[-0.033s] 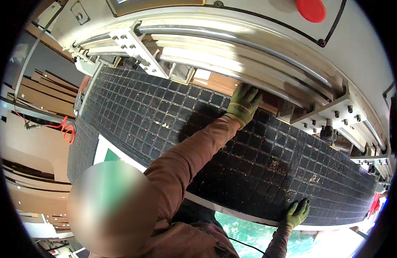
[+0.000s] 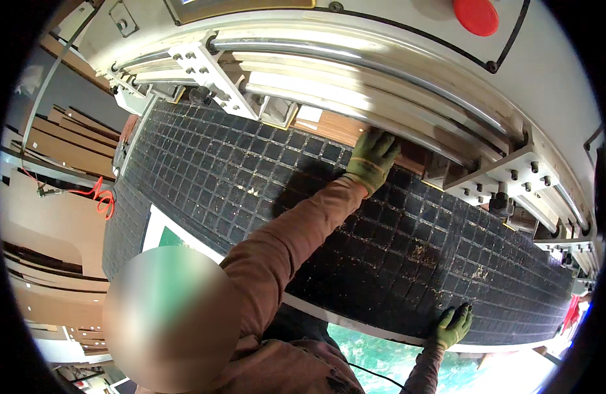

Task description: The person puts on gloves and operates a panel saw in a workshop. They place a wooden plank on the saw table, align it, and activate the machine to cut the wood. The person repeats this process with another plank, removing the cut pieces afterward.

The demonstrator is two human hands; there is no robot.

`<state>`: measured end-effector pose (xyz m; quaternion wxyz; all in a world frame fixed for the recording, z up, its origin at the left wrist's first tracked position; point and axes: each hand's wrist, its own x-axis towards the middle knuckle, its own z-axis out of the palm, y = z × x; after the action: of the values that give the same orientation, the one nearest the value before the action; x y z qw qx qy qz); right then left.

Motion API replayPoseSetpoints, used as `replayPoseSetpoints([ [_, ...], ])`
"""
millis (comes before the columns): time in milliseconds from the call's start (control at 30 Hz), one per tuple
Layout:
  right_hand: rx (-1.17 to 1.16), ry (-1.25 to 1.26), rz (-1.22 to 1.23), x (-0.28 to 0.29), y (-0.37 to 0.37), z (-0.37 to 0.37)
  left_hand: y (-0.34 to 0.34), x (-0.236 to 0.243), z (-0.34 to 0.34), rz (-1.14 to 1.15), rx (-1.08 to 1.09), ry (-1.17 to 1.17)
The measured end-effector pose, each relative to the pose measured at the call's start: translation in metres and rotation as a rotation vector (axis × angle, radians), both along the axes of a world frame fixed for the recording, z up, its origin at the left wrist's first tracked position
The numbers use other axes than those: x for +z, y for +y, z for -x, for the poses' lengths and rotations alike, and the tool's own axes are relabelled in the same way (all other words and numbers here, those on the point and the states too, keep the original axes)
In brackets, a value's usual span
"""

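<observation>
My left hand, in a green glove, reaches across the black gridded work surface to the machine. Its palm is down and its fingers are extended at a brown wood-grain board under the metal rails; the fingertips are partly hidden there. A small white label lies on the board. My right hand, gloved the same, rests with fingers apart on the near edge of the black surface and holds nothing.
White brackets and long steel rails span the far side, below a red button. Brown panels are stacked at the left, near a coiled orange hose. A green floor patch shows below the near edge.
</observation>
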<state>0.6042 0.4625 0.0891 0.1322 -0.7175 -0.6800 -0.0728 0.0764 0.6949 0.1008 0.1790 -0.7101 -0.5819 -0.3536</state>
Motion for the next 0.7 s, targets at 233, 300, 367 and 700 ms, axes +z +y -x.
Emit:
replayPoseSetpoints([
  [233, -0.008, -0.005, -0.016, 0.001, 0.001, 0.002, 0.006, -0.020, 0.002, -0.012, 0.021, 0.034],
  [300, -0.004, -0.002, -0.019, 0.002, 0.001, 0.003, 0.003, -0.020, 0.001, 0.016, 0.031, 0.040],
  [367, 0.000, 0.020, -0.028, 0.003, 0.000, 0.006, 0.002, -0.019, 0.000, 0.021, 0.037, 0.036],
  [700, 0.091, 0.046, -0.111, -0.002, -0.001, -0.004, 0.001, -0.010, -0.003, -0.029, 0.055, -0.007],
])
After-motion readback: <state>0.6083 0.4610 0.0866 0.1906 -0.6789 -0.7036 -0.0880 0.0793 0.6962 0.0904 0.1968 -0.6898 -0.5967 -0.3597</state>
